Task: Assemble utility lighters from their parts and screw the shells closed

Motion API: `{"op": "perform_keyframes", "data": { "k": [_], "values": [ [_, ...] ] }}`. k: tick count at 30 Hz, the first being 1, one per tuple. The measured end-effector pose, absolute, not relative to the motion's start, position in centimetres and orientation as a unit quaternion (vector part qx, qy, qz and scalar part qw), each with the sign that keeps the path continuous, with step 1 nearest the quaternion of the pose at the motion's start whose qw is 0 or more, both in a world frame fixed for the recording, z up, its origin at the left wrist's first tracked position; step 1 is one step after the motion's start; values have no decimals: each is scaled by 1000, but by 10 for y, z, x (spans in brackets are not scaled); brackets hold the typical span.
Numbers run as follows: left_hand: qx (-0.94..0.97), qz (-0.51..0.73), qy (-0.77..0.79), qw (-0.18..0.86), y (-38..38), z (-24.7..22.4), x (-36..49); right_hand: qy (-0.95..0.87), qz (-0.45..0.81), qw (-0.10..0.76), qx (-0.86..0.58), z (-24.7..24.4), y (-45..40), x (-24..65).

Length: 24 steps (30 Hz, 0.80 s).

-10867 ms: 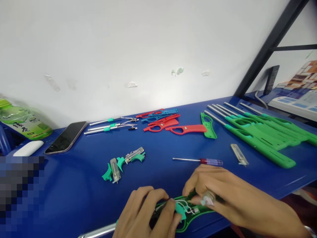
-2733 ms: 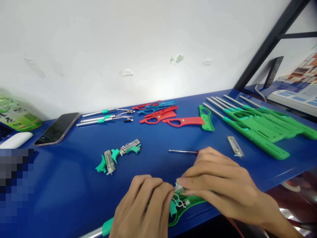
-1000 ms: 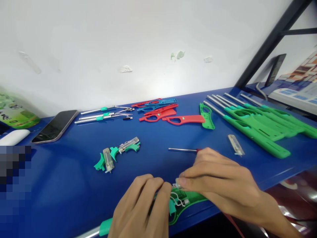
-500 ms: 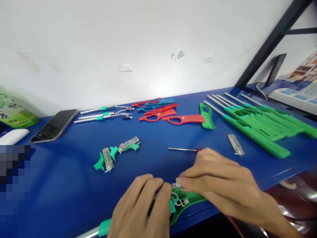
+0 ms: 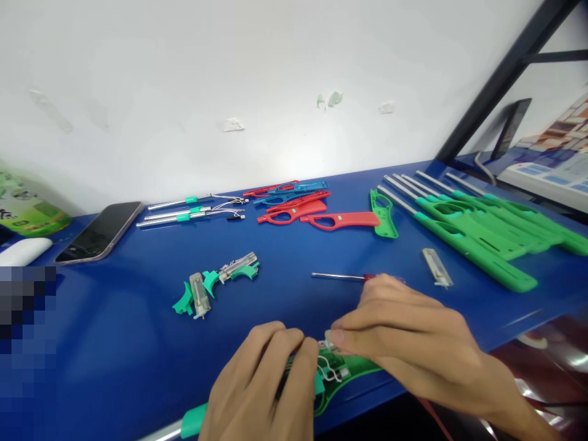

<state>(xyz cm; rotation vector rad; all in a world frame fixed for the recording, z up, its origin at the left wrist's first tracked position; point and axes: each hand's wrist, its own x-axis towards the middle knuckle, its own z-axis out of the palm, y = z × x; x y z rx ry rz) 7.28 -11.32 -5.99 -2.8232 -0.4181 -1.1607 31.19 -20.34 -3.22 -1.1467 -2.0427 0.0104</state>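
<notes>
An opened green lighter (image 5: 353, 366) lies at the table's front edge, with white wires and a small metal-ended part (image 5: 342, 372) in its shell. My left hand (image 5: 269, 386) curls over the lighter and grips it; the silver tube (image 5: 168, 432) with its green collar (image 5: 193, 420) sticks out on the left. My right hand (image 5: 404, 337) pinches a small clear piece (image 5: 329, 345), seemingly the end of a fuel tank, over the shell; most of it is hidden by the fingers. Just beyond the right hand lies a screwdriver (image 5: 337, 276), its handle partly covered.
Clear fuel tanks (image 5: 199, 295) and green triggers (image 5: 184, 300) lie left of centre. Another tank (image 5: 436, 267) is at right, near several green lighters (image 5: 487, 245). Red shells (image 5: 344, 220), a green shell (image 5: 386, 214), wired tubes (image 5: 174, 217) and a phone (image 5: 101, 233) lie further back.
Almost nothing differs. Both hands stay in place on the lighter, and the view has shifted very slightly.
</notes>
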Motion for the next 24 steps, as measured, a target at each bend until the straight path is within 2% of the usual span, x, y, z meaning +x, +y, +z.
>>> {"op": "perform_keyframes", "data": {
  "k": [24],
  "values": [
    [-919,-368,-136,29,-111,-62,73,-797,10,391,-460,-33,-204,310]
  ]
}}
